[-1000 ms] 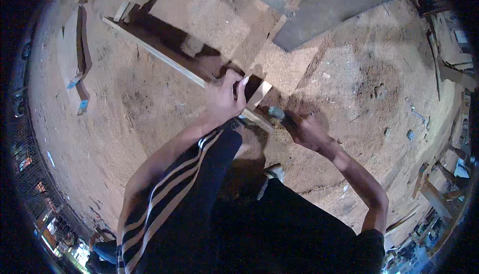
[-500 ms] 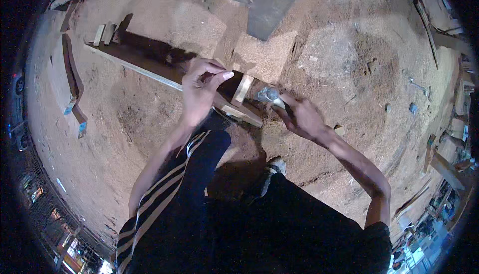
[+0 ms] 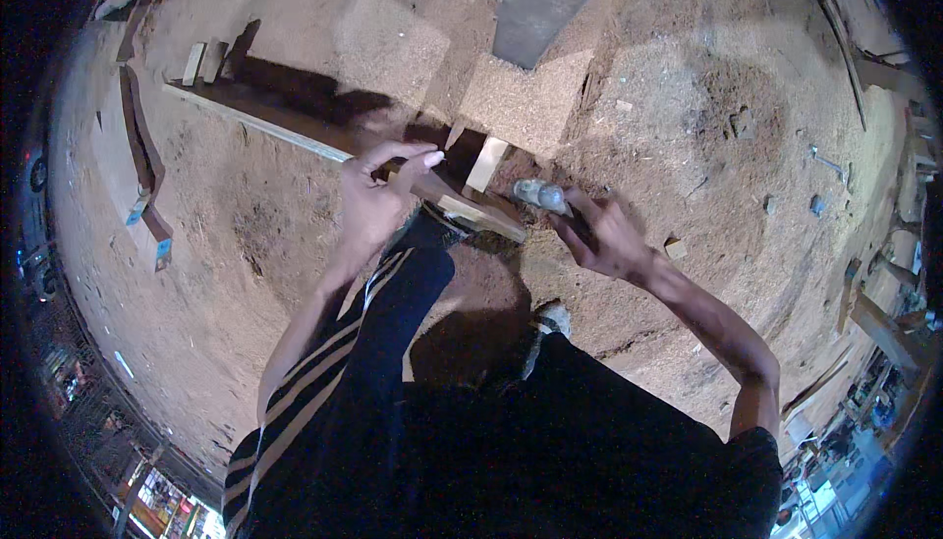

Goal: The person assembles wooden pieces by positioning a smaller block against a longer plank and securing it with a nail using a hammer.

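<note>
A long wooden plank point(image 3: 265, 127) runs from the far left toward my left knee. Near its close end a short wood block point(image 3: 486, 164) stands up across it. My left hand point(image 3: 376, 195) is over the plank, left of the block, thumb and forefinger pinched together; anything between them is too small to make out. My right hand point(image 3: 611, 237) is closed around a hammer point(image 3: 538, 194), its worn metal head just right of the block and apart from it. The hammer's handle is mostly hidden by my fingers.
Two small wood blocks point(image 3: 202, 62) stand at the plank's far end. Another board point(image 3: 138, 136) lies at the left. A dark flat sheet point(image 3: 550, 4) juts in from the top. Wood offcuts point(image 3: 674, 247) and sawdust dot the dirt floor, with timber point(image 3: 879, 328) piled at right.
My left hand has drawn back a little to the left, still pinched. The hammer has shifted slightly right and its head has turned, widening the gap to the block.
</note>
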Tool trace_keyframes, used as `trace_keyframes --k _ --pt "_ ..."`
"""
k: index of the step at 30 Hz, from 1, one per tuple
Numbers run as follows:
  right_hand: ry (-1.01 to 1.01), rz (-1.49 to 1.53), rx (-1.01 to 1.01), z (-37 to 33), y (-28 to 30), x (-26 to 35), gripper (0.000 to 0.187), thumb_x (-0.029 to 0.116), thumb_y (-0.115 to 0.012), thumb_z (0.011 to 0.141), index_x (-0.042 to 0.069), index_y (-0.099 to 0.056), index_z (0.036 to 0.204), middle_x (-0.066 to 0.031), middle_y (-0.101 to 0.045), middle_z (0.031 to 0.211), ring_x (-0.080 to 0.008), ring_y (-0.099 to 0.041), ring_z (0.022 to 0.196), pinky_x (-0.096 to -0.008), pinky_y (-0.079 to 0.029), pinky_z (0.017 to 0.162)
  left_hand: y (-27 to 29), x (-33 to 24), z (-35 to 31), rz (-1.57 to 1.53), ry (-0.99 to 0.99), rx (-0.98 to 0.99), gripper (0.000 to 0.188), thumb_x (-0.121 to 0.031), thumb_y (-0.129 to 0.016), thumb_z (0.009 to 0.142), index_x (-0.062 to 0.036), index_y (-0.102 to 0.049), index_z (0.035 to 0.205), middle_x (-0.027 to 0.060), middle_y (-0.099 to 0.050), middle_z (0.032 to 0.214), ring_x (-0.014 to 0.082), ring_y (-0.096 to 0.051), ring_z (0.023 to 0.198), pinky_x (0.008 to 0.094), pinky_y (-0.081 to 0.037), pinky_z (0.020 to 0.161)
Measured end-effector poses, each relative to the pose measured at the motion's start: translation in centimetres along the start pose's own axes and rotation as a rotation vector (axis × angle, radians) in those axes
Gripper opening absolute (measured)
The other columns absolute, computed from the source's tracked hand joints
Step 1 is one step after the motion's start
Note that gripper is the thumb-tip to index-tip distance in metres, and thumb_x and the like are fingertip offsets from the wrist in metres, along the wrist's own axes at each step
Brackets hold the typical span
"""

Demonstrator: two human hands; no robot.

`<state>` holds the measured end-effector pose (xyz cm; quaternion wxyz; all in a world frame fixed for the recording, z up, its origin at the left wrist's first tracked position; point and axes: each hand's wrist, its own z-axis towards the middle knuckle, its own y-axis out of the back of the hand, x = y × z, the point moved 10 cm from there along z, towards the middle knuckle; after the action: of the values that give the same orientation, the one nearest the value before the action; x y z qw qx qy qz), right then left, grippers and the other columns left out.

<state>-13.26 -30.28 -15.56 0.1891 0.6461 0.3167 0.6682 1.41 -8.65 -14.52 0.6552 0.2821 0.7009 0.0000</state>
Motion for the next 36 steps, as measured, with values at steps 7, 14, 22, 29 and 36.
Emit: trace_keyframes --k 7,14,22,29,36 --pt "-0.081 0.102 0.115 2.9 1.6 3.6 0.026 0.019 -0.059 0.103 0.010 -0.057 0.127 -0.0069 -0.064 0.074 -0.0155 -0.062 0.058 -0.0321 -0.050 0.052 1.8 -1.6 0.2 0.186 -0.275 -0.172 0.011 -0.008 -0.077 0.086 -0.0018 -0.075 0.094 0.0111 -0.072 0.085 0.0181 -0.067 0.072 0.0311 -0.052 0.067" --pt "0.072 -0.205 0.246 4.1 -0.3 3.1 0.036 0.018 -0.067 0.096 0.005 -0.055 0.128 -0.0197 -0.066 0.082 -0.0374 -0.068 0.066 -0.0440 -0.053 0.056 2.5 -1.1 1.6 0.161 -0.373 -0.255 0.008 -0.009 -0.076 0.087 -0.0041 -0.075 0.093 0.0101 -0.073 0.085 0.0208 -0.066 0.068 0.0311 -0.051 0.063" --pt "0.099 -0.087 0.300 3.1 -2.1 3.3 0.038 0.017 -0.064 0.094 0.006 -0.050 0.128 -0.0274 -0.065 0.086 -0.0479 -0.067 0.075 -0.0559 -0.053 0.064 1.1 -0.9 2.1 0.313 -0.349 -0.208 0.009 -0.011 -0.078 0.086 -0.0052 -0.076 0.093 0.0101 -0.073 0.085 0.0190 -0.065 0.067 0.0309 -0.050 0.060" --pt "-0.140 0.154 0.192 2.8 0.9 2.4 0.044 0.032 -0.061 0.099 0.009 -0.049 0.135 -0.0261 -0.069 0.090 -0.0505 -0.067 0.075 -0.0545 -0.055 0.066 0.2 -2.0 0.7 0.143 -0.355 -0.132 0.011 -0.009 -0.079 0.084 -0.0035 -0.077 0.093 0.0122 -0.073 0.085 0.0221 -0.066 0.069 0.0337 -0.052 0.066" --pt "-0.094 0.032 0.146 2.8 0.9 3.8 0.034 0.021 -0.058 0.101 0.006 -0.051 0.131 -0.0214 -0.065 0.081 -0.0352 -0.068 0.066 -0.0476 -0.053 0.061 -0.5 -1.2 1.4 0.158 -0.360 -0.217 0.010 -0.009 -0.079 0.084 -0.0026 -0.076 0.090 0.0099 -0.072 0.081 0.0192 -0.065 0.066 0.0305 -0.049 0.061"
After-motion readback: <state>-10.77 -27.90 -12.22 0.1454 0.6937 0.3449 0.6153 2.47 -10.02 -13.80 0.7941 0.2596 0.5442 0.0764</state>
